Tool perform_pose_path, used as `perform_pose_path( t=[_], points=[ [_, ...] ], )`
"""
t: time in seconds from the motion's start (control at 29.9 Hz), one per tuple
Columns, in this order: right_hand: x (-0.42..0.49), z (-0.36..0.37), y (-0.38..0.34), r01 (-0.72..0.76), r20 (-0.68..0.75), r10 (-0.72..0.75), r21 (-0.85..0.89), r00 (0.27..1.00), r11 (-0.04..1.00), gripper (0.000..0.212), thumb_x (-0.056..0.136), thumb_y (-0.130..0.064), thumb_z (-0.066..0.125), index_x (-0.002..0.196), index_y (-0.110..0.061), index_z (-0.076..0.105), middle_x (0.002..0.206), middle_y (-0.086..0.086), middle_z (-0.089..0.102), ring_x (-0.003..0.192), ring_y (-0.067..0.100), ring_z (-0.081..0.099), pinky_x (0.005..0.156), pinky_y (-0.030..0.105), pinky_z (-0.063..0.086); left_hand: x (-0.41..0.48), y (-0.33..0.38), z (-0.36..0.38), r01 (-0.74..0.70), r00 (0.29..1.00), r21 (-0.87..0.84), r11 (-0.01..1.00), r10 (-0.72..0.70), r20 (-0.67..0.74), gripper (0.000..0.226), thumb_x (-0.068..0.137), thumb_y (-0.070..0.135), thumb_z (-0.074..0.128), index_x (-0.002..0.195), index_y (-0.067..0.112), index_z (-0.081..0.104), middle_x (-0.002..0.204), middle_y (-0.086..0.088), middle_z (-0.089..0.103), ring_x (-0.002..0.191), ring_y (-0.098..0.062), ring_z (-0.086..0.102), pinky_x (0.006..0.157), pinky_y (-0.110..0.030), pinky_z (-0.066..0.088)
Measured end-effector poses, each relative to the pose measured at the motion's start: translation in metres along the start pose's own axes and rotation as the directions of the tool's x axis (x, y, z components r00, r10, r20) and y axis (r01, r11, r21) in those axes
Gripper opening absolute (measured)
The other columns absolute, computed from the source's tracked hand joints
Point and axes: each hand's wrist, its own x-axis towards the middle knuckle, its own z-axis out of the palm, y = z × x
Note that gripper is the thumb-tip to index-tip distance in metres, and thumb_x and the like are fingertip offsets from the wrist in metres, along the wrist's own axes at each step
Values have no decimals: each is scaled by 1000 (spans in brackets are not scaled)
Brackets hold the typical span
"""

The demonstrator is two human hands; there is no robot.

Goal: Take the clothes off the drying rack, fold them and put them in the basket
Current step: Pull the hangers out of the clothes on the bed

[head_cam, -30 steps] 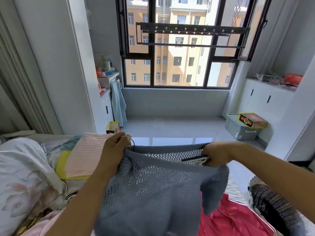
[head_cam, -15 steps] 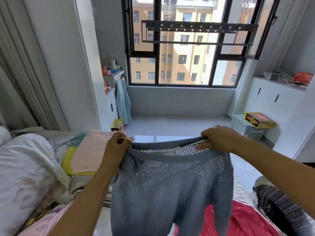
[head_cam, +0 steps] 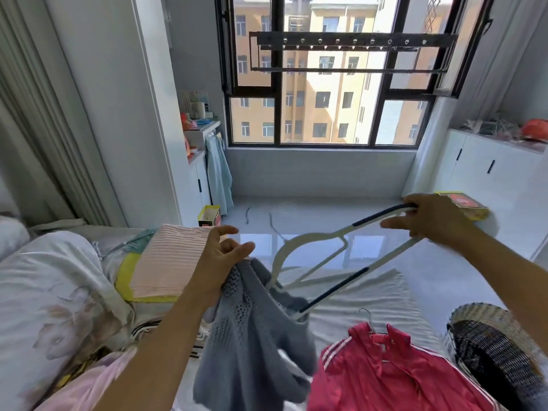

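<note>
- the left hand [head_cam: 219, 262] grips the bunched top of the grey sweater [head_cam: 252, 345], lower fingers curled into the knit, thumb and forefinger loose above it
- the right hand [head_cam: 430, 221] holds one end of the white hanger [head_cam: 341, 250], fingers curled round its dark grip
- the hanger's other end sits inside the sweater, which hangs over the bed [head_cam: 370, 292]
- a red jacket [head_cam: 400, 378] lies on the bed just beside the sweater, with the woven basket [head_cam: 498, 345] to its right
- the drying rack [head_cam: 350, 43] hangs across the window

grey open-knit sweater [head_cam: 252, 336] hangs bunched, hanger [head_cam: 335, 256] end still in it.
</note>
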Motion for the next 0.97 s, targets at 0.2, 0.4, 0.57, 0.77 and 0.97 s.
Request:
perform_pose_path(
  t=[0.2,0.4,0.57,0.77,0.97],
  points=[
    [-18,-34,61,-142,-108,166,195,980,970,32,75,-22,76,93,1,61,55,8,59,48,16,55,46,26,38,6,1,-19,-40,997,14,999,41,-67,32,68,17,77,90,18,54,55,10,52,52,-3,49,58,-18,41],
    [-38,-28,143,-292,-88,393,530,915,797,84,19,-80,71,74,-18,59,41,-15,56,45,5,55,52,22,46,-7,10,-79,-27,934,85,996,56,-352,18,84,13,63,72,19,52,53,13,55,49,-1,49,57,-20,41],
    [-48,43,128,-316,-7,392,579,920,751,45,77,-30,72,92,8,56,62,11,48,37,-1,52,43,13,49,-54,21,-152,32,877,144,989,41,-479,23,90,16,56,68,18,49,45,12,52,41,0,47,45,-13,42],
    [-50,172,85,-363,164,326,501,931,785,22,84,-24,67,83,-4,62,68,13,58,55,20,59,43,12,44,-94,49,-262,164,787,140,976,-43,-616,45,66,58,71,72,17,51,56,6,58,51,-11,57,48,-28,53],
    [-51,309,6,-421,280,324,445,904,790,20,86,-19,65,80,-1,60,62,12,58,48,14,58,38,10,38,-31,4,-317,199,682,255,946,54,-730,27,86,25,64,63,20,51,52,8,53,51,-8,49,55,-20,41]
  ],
)
